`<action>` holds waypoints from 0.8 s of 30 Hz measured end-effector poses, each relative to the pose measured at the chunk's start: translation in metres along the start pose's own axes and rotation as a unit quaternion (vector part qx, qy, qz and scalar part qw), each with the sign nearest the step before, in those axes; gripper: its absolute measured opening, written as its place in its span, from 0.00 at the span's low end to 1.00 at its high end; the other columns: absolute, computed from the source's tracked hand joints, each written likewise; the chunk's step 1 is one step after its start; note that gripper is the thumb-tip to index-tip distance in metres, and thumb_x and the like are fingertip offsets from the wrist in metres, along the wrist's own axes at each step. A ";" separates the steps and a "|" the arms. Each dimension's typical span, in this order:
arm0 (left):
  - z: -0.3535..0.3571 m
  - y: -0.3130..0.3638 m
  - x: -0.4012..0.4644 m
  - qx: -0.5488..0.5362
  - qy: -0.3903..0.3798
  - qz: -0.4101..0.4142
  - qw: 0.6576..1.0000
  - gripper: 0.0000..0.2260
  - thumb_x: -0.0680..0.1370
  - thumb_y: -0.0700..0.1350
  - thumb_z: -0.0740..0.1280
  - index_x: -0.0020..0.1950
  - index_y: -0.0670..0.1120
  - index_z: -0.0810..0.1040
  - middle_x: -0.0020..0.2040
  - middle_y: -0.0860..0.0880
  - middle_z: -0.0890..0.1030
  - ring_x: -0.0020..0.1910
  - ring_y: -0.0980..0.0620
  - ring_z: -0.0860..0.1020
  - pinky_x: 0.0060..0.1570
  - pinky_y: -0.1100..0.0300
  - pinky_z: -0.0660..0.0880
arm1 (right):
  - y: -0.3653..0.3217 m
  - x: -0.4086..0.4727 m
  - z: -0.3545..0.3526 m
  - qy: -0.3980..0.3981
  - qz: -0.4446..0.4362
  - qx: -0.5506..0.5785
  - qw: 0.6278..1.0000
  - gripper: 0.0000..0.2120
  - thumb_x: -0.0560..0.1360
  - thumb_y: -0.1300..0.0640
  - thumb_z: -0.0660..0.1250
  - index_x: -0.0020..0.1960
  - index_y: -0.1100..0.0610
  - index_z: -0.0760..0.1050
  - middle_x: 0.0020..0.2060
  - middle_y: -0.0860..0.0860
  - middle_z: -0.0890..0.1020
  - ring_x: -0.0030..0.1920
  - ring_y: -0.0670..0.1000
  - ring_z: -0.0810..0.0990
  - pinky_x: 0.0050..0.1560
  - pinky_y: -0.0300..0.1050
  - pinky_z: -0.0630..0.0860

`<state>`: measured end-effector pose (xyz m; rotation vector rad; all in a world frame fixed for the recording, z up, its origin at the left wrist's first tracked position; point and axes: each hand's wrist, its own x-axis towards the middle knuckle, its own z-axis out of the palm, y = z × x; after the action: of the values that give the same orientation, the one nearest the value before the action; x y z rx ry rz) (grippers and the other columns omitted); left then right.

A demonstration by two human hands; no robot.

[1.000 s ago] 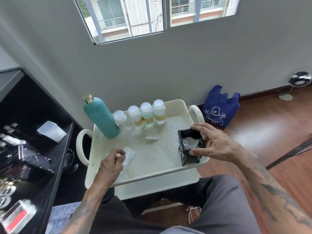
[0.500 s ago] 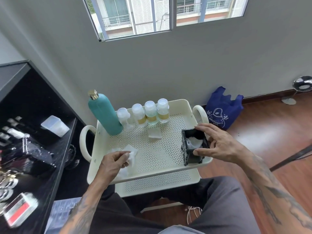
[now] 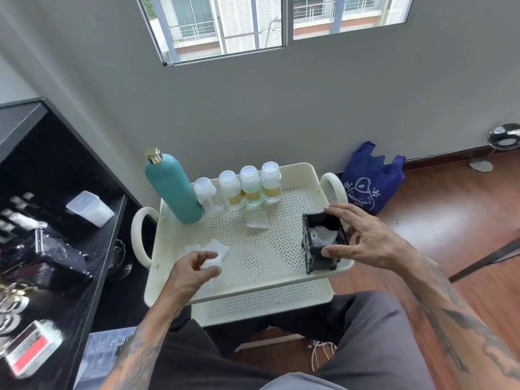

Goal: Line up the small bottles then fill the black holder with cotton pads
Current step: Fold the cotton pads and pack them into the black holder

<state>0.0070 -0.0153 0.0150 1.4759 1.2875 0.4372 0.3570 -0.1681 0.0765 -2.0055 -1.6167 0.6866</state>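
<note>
Several small clear bottles [image 3: 250, 185] with pale caps stand in a row at the back of the cream perforated tray [image 3: 275, 266]. A black holder [image 3: 323, 243] sits at the tray's right edge with white cotton pads inside. My right hand [image 3: 363, 237] grips the holder's far and near rims. My left hand [image 3: 191, 274] pinches a white cotton pad [image 3: 216, 253] from a small pile at the tray's front left. One loose cotton pad [image 3: 256, 222] lies in the middle, near the bottles.
A tall teal bottle [image 3: 171, 187] with a gold cap stands at the tray's back left. A black shelf [image 3: 56, 249] with boxes and jars runs along the left. A blue reusable bag [image 3: 371, 184] leans on the wall at right. My legs are under the cart.
My left hand has closed its fingertips on a pad at the front-left pile and lifted it slightly. My right hand stays on the holder.
</note>
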 end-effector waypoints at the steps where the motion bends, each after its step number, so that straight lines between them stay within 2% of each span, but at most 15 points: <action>1: 0.001 -0.001 0.000 -0.004 0.012 0.000 1.000 0.12 0.72 0.42 0.75 0.55 0.49 0.82 0.51 0.48 0.84 0.50 0.47 0.82 0.56 0.51 0.79 | 0.000 0.000 0.000 -0.001 0.002 0.001 1.000 0.42 0.64 0.37 0.74 0.74 0.42 0.63 0.68 0.31 0.62 0.66 0.38 0.65 0.65 0.35 0.62; 4: 0.001 0.001 0.000 -0.056 0.031 -0.014 0.998 0.10 0.73 0.48 0.74 0.51 0.46 0.84 0.46 0.44 0.86 0.46 0.43 0.83 0.51 0.54 0.80 | -0.001 0.000 -0.001 -0.001 0.011 0.008 1.000 0.42 0.65 0.38 0.75 0.74 0.42 0.63 0.68 0.31 0.62 0.66 0.40 0.67 0.62 0.35 0.63; 6: 0.000 0.004 -0.001 -0.050 0.042 -0.001 0.998 0.10 0.74 0.51 0.72 0.51 0.47 0.84 0.45 0.47 0.86 0.46 0.43 0.83 0.52 0.52 0.80 | -0.001 -0.001 -0.001 -0.001 0.015 0.011 1.000 0.42 0.64 0.38 0.75 0.74 0.42 0.63 0.67 0.31 0.62 0.65 0.42 0.68 0.61 0.34 0.64; 7: -0.001 0.007 -0.002 -0.033 0.074 0.021 0.996 0.10 0.75 0.52 0.71 0.51 0.49 0.84 0.46 0.49 0.86 0.47 0.45 0.83 0.53 0.52 0.80 | -0.002 -0.002 -0.001 -0.001 0.014 0.012 1.000 0.42 0.64 0.37 0.75 0.74 0.42 0.63 0.67 0.31 0.62 0.66 0.41 0.68 0.61 0.35 0.65; 9: -0.005 0.012 -0.002 0.048 0.176 0.124 0.975 0.10 0.76 0.53 0.70 0.52 0.50 0.84 0.49 0.51 0.83 0.49 0.51 0.81 0.49 0.55 0.78 | -0.003 -0.001 0.000 0.000 0.008 0.011 1.000 0.43 0.63 0.35 0.73 0.74 0.41 0.63 0.67 0.31 0.62 0.67 0.40 0.67 0.63 0.36 0.64; 10: -0.005 0.014 -0.001 0.110 0.183 0.172 0.962 0.10 0.76 0.53 0.70 0.52 0.49 0.84 0.50 0.51 0.81 0.49 0.52 0.79 0.47 0.56 0.77 | -0.003 -0.001 0.000 -0.001 0.011 0.011 1.000 0.44 0.61 0.33 0.72 0.74 0.41 0.63 0.67 0.31 0.62 0.67 0.41 0.67 0.63 0.36 0.64; 11: -0.003 0.015 -0.001 0.159 0.148 0.191 0.957 0.10 0.76 0.53 0.70 0.52 0.49 0.84 0.49 0.51 0.80 0.49 0.52 0.79 0.46 0.57 0.77 | -0.003 0.000 -0.001 -0.005 0.018 0.012 1.000 0.45 0.60 0.31 0.71 0.74 0.40 0.63 0.67 0.31 0.62 0.66 0.42 0.68 0.63 0.37 0.66; 13: 0.003 0.016 -0.003 0.153 0.084 0.161 0.971 0.10 0.75 0.53 0.70 0.51 0.49 0.84 0.47 0.55 0.82 0.47 0.55 0.80 0.47 0.57 0.78 | -0.003 0.000 -0.001 -0.008 0.018 0.014 1.000 0.46 0.59 0.28 0.70 0.74 0.39 0.63 0.68 0.30 0.62 0.65 0.44 0.70 0.62 0.40 0.69; 16: 0.005 0.022 0.001 0.086 0.138 0.133 0.978 0.10 0.76 0.51 0.71 0.55 0.49 0.84 0.45 0.60 0.83 0.46 0.57 0.82 0.48 0.58 0.80 | -0.002 -0.002 -0.001 0.003 0.011 0.007 1.000 0.47 0.58 0.25 0.68 0.74 0.39 0.63 0.68 0.30 0.62 0.66 0.42 0.69 0.66 0.43 0.69; 20: 0.008 0.021 0.010 0.064 0.098 0.111 0.987 0.10 0.77 0.42 0.70 0.58 0.49 0.82 0.48 0.55 0.84 0.48 0.52 0.83 0.51 0.51 0.82 | -0.002 0.000 -0.002 -0.004 0.016 0.011 1.000 0.46 0.58 0.28 0.69 0.74 0.39 0.63 0.67 0.30 0.63 0.63 0.45 0.72 0.64 0.45 0.72; 24: 0.014 0.036 0.006 -0.052 0.111 0.077 0.989 0.06 0.76 0.42 0.72 0.53 0.46 0.83 0.44 0.46 0.86 0.46 0.41 0.84 0.50 0.47 0.82 | 0.000 -0.002 -0.002 -0.001 0.013 0.008 1.000 0.47 0.58 0.28 0.69 0.74 0.40 0.63 0.69 0.33 0.64 0.57 0.44 0.74 0.59 0.41 0.72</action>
<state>0.0377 -0.0108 0.0385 1.4747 1.3053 0.7775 0.3577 -0.1702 0.0782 -2.0199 -1.5835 0.7086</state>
